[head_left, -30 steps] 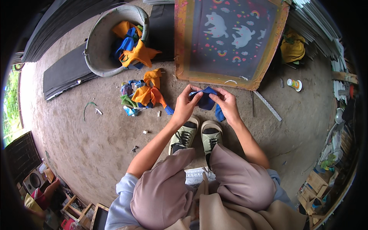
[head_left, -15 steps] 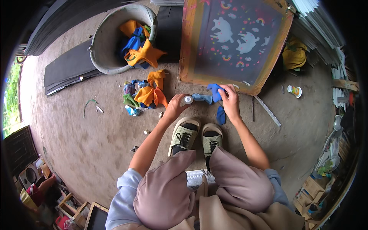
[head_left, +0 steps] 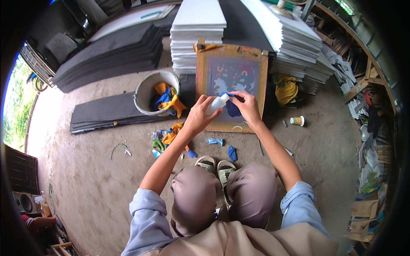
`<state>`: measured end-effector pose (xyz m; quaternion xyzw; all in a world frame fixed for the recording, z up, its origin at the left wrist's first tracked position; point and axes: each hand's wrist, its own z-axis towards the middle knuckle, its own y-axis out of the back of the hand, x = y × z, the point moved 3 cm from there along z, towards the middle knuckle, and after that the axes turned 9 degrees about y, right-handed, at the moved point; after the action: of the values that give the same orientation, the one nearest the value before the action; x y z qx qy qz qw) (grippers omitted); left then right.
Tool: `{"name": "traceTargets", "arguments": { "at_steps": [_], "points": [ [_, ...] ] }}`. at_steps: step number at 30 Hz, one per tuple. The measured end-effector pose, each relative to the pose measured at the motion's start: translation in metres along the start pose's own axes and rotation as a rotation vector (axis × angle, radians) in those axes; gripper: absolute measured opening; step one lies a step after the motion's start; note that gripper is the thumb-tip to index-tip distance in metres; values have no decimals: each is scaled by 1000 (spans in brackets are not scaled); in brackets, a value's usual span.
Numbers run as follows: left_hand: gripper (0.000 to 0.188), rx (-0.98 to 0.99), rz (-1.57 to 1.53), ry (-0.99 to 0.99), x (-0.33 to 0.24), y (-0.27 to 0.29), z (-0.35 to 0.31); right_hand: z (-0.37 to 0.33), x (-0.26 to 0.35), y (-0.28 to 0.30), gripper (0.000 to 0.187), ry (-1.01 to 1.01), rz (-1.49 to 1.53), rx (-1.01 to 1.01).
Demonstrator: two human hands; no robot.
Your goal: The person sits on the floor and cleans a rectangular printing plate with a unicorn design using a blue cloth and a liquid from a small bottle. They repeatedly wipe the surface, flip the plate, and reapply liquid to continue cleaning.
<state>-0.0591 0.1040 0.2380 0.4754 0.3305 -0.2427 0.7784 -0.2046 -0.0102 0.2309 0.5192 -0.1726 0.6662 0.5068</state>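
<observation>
Upper centre of the frame: an orange-edged printing screen (head_left: 202, 81). To its left, a grey bucket (head_left: 142, 97) holding coloured cloths (head_left: 172, 104). Centre: the left hand (head_left: 200, 116), fingers curled around a tilted whitish bottle (head_left: 216, 105); the right hand (head_left: 247, 106), fingers pinching a blue cloth (head_left: 233, 110) beside the bottle's upper end.

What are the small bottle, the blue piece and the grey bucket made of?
The small bottle looks like smooth plastic: milky white, perhaps slightly translucent. The blue piece is probably soft matte fabric, since it droops limply and shows no shine. The grey bucket looks dull and smudged; plastic seems likely, but metal is possible.
</observation>
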Motion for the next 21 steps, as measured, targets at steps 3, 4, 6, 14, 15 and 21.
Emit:
{"name": "traceTargets", "arguments": {
  "at_steps": [3,4,6,14,15,21],
  "points": [
    [38,-44,158,-9,-31,19,-4,-7,23,3,19,-237,267,-7],
    [39,-39,209,-8,-43,22,-7,-13,28,9,20,-239,305,-21],
    [40,5,302,-16,-68,27,-8,-20,33,18,21,-242,383,-46],
    [32,43,814,-238,-125,21,-25,-58,43,28,22,-308,464,-31],
    [30,31,868,-270,-129,17,-26,-61,40,30,22,-307,481,-31],
    [29,115,1002,-280,-136,-6,-33,-77,30,34,26,-384,620,-18]
  ]
}}
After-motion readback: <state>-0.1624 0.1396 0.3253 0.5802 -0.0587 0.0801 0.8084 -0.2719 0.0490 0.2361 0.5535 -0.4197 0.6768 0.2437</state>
